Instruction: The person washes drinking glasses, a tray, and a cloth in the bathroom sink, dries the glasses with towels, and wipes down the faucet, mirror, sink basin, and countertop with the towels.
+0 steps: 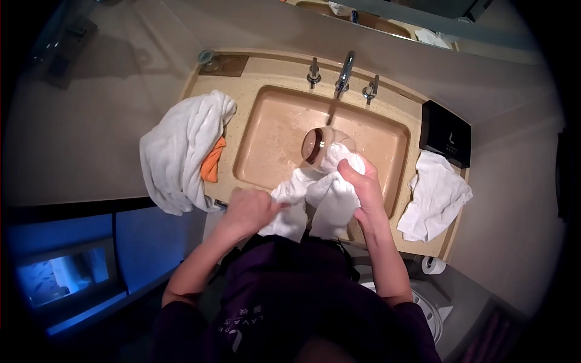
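Note:
Over the sink, my right hand (pixel 363 186) is closed on a white towel (pixel 334 206), thumb on top. A clear glass vessel (pixel 330 138) with a dark reddish-brown end lies tilted against the bunched towel; whether some cloth is inside it I cannot tell. My left hand (pixel 249 213), slightly blurred, is curled at the sink's front edge around the left part of the same towel. The towel hangs in two folds between my hands, down toward my dark shirt.
The beige sink (pixel 266 139) has a chrome faucet (pixel 345 72) with two handles behind it. Left on the counter are a heaped white towel (pixel 178 151) and an orange cloth (pixel 213 161). To the right sit a black box (pixel 445 134) and another white cloth (pixel 434 196).

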Tool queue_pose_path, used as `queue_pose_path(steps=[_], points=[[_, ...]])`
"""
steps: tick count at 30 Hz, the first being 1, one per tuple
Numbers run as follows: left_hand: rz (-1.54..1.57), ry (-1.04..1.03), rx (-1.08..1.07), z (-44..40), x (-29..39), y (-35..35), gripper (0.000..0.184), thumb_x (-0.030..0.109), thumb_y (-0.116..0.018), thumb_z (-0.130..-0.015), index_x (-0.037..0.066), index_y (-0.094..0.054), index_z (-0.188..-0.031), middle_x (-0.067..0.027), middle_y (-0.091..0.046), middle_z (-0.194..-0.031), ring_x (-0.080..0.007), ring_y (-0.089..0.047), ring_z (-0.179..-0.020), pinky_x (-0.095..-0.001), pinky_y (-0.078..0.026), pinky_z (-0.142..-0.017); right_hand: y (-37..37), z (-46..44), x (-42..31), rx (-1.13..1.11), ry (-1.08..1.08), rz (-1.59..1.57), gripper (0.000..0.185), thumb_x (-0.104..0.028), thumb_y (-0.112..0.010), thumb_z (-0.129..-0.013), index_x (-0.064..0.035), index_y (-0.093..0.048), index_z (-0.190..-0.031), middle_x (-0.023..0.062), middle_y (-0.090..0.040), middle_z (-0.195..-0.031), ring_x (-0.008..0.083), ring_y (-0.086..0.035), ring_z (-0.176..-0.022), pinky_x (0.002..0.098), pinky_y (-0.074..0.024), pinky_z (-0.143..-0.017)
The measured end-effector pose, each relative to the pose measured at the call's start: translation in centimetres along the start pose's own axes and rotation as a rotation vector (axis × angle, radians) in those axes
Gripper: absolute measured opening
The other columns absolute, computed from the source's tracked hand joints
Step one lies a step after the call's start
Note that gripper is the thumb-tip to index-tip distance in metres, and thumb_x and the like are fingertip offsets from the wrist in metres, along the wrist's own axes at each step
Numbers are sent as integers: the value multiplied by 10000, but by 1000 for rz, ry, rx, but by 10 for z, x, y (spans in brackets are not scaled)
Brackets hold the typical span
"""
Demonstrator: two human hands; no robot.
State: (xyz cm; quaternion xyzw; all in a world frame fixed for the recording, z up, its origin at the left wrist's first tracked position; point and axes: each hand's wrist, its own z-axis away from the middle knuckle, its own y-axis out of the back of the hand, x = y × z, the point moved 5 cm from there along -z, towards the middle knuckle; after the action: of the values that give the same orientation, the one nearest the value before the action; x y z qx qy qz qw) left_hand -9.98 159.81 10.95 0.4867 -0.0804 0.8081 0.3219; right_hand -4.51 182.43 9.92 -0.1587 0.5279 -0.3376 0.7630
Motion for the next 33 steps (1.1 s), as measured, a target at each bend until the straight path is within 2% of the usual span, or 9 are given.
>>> queue_pose_path(steps=[4, 6, 13, 16, 20, 23, 28, 31, 33], points=[[-192, -239, 11, -11, 23, 7, 643, 346, -799, -857, 2, -589, -1358, -114, -609, -1368, -238, -637, -1171, -415, -495, -990, -33, 21, 0, -27, -199, -56, 353, -255, -690, -971, -44, -642, -1250, 66, -715, -1041, 180, -701, -905, 330, -566, -806], [743, -629, -138, -24, 39, -19, 760, 202, -844, -814, 3, -477, -1449, -159, -549, -1415, -226, -591, -1226, -357, -494, -1008, -53, 32, 2, -58, -272, -123, 398, -279, -696, -965, -47, -620, -1280, 65, -710, -1065, 177, -698, -922, 328, -563, -822], [961, -195, -31, -55, 3, -37, 541, 254, -704, -910, -17, -522, -1341, -115, -640, -1186, -181, -647, -1043, -322, -548, -908, -49, 3, 36, -257, -79, -12, 560, -75, -666, -894, -31, -506, -1428, 133, -693, -1159, 228, -707, -959, 348, -571, -848], [966, -110, -104, -48, 15, -27, 415, 242, -637, -965, -46, -577, -1257, -143, -684, -1099, -208, -683, -1002, -340, -569, -899, -61, 11, 25, -433, 657, 1137, 624, -86, -696, -806, -98, -568, -1417, 204, -675, -1191, 302, -722, -944, 363, -569, -774], [999, 69, -159, -59, -1, -21, 354, 299, -617, -991, 4, -621, -1186, -137, -707, -1077, -231, -703, -988, -382, -584, -892, -67, 13, 23, -391, 638, 1700, 682, 19, -614, -761, -126, -546, -1425, 108, -676, -1063, 284, -695, -798, 395, -546, -620], [1083, 118, -190, -64, -3, -26, 320, 355, -639, -983, 76, -628, -1141, -92, -711, -1066, -212, -704, -957, -380, -590, -857, -73, 9, 13, -211, 913, 1757, 653, 1, -600, -782, -73, -530, -1427, 114, -661, -1010, 292, -670, -728, 399, -531, -586], [682, 36, 34, -63, -1, -3, 348, 318, -671, -961, 47, -619, -1174, -78, -687, -1076, -186, -676, -964, -341, -563, -856, -73, -9, 36, -45, 725, 1773, 679, -10, -593, -786, -50, -497, -1457, 138, -665, -1082, 328, -661, -744, 404, -535, -616], [674, -235, 116, -47, 24, -2, 402, 199, -717, -926, -9, -598, -1248, -85, -663, -1117, -147, -647, -978, -312, -529, -900, -74, -14, 38, -103, 607, 1510, 678, 9, -587, -800, -54, -495, -1468, 137, -670, -1181, 296, -699, -885, 362, -562, -742], [639, -301, 96, -46, 28, 6, 549, 148, -746, -884, -25, -521, -1353, -130, -644, -1184, -182, -640, -1069, -315, -509, -970, -75, -15, 37, -501, 598, 784, 596, 21, -565, -836, -45, -536, -1427, 108, -671, -1245, 222, -689, -1031, 327, -545, -887]])
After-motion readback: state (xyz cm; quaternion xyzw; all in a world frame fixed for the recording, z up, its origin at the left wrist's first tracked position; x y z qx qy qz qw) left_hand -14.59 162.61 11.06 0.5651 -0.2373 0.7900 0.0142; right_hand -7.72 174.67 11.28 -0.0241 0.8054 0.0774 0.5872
